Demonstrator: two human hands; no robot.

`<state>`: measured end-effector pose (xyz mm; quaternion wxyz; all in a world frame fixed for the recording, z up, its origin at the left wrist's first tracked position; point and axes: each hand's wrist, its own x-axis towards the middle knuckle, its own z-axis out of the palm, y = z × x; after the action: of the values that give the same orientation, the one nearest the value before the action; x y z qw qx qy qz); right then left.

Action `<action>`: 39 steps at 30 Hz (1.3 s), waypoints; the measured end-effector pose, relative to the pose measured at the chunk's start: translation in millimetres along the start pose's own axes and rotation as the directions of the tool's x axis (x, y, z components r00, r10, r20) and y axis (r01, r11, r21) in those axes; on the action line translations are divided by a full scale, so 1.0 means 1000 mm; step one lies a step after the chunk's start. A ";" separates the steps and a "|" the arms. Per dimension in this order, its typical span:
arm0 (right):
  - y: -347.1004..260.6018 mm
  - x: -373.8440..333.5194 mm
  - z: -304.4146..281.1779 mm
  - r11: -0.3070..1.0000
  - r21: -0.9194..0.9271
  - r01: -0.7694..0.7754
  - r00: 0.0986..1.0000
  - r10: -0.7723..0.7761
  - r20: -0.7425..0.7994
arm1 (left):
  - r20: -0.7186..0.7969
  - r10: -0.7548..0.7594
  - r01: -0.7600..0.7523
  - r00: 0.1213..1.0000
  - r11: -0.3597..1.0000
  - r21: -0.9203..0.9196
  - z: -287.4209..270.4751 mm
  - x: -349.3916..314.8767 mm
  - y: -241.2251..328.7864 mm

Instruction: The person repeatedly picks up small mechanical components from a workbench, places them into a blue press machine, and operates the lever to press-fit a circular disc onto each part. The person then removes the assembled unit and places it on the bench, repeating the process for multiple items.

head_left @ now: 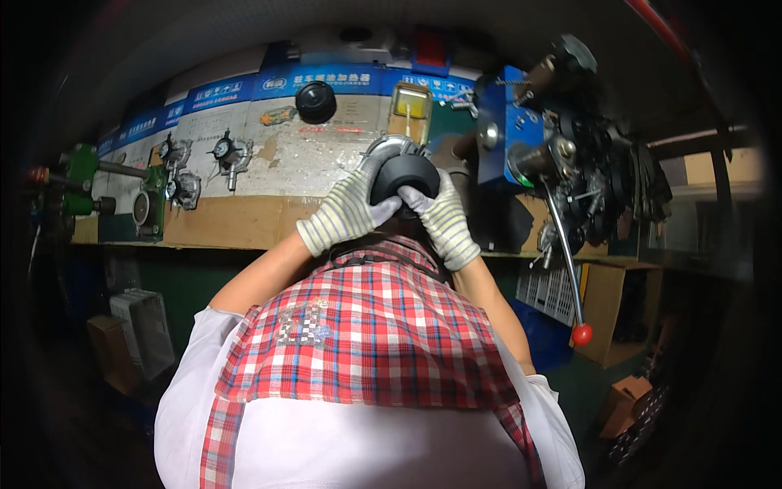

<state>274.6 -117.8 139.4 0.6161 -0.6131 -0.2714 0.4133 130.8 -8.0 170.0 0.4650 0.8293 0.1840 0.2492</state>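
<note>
Head view: holding a round, black, plastic-looking cap [405, 174] at twelve o'clock, before a silver metal housing [393, 142].
Gripping it between left hand [356, 198] and right hand [444, 213], in pale striped knit gloves [330, 218]. Best kept square, with even pressure. Seemingly facing up toward the camera; being round, showing no clear long axis.

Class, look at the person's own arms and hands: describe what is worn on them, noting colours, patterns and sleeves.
The left hand and right hand wear matching pale gloves with grey and yellowish stripes; the thumbs look plain greyish-lilac. Beyond the gloves, both forearms are bare up to white sleeves.
</note>
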 end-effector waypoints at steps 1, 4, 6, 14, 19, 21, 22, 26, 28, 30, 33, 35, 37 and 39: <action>-0.009 -0.003 0.006 0.997 -0.065 0.029 0.999 -0.030 -0.022 | 0.009 0.017 -0.017 1.000 1.000 0.008 -0.012 -0.002 -0.003; -0.019 -0.007 0.017 0.715 -0.561 0.418 0.890 -0.447 0.094 | 0.038 -0.189 0.192 0.981 0.951 -0.244 -0.052 -0.011 -0.008; -0.041 -0.015 0.031 0.546 -0.626 0.557 0.797 -0.564 0.218 | -0.013 -0.369 0.341 0.929 0.870 -0.358 -0.074 -0.014 -0.026; -0.052 -0.005 0.061 0.175 -0.536 0.826 0.470 -0.739 0.483 | 0.382 -0.425 0.549 0.820 0.772 -0.319 -0.114 -0.008 -0.009; -0.058 0.001 0.069 0.029 -0.582 0.813 0.456 -0.654 0.604 | 0.321 -0.261 0.388 0.911 0.806 -0.446 -0.105 -0.007 -0.023; -0.062 0.000 0.073 -0.035 -0.611 0.791 0.489 -0.565 0.665 | 0.307 -0.262 0.386 0.915 0.790 -0.477 -0.099 -0.009 -0.038; -0.065 0.001 0.078 -0.109 -0.618 0.779 0.452 -0.585 0.673 | 0.351 -0.315 0.465 0.882 0.704 -0.537 -0.099 -0.006 -0.033; -0.047 -0.002 0.078 -0.291 -0.667 0.685 0.482 -0.506 0.716 | 0.301 -0.287 0.411 0.909 0.511 -0.755 -0.081 -0.002 -0.034; -0.050 -0.001 0.080 -0.284 -0.679 0.677 0.515 -0.477 0.712 | 0.260 -0.296 0.375 0.919 0.456 -0.807 -0.068 -0.002 -0.043; -0.048 0.000 0.077 -0.281 -0.691 0.666 0.535 -0.467 0.705 | 0.226 -0.293 0.337 0.929 0.419 -0.843 -0.057 -0.001 -0.056; -0.062 -0.007 0.075 -0.202 -0.659 0.724 0.548 -0.411 0.728 | 0.174 -0.224 0.261 0.959 0.460 -0.849 -0.050 0.003 -0.076; -0.058 -0.007 0.065 -0.233 -0.618 0.751 0.493 -0.426 0.759 | 0.234 -0.161 0.284 0.959 0.506 -0.815 -0.057 0.012 -0.087; -0.075 -0.012 0.054 0.101 -0.641 0.761 0.569 -0.579 0.584 | 0.162 -0.047 0.158 0.986 0.604 -0.781 -0.055 0.014 -0.093; -0.063 0.007 0.046 0.149 -0.760 0.633 0.515 -0.814 0.269 | 0.310 0.031 0.287 0.950 0.298 -0.910 -0.056 0.020 -0.096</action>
<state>250.8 -81.8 204.4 0.4199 -0.6433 -0.6174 -0.1691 106.5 89.0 116.6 0.9010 0.4048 0.0037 0.1560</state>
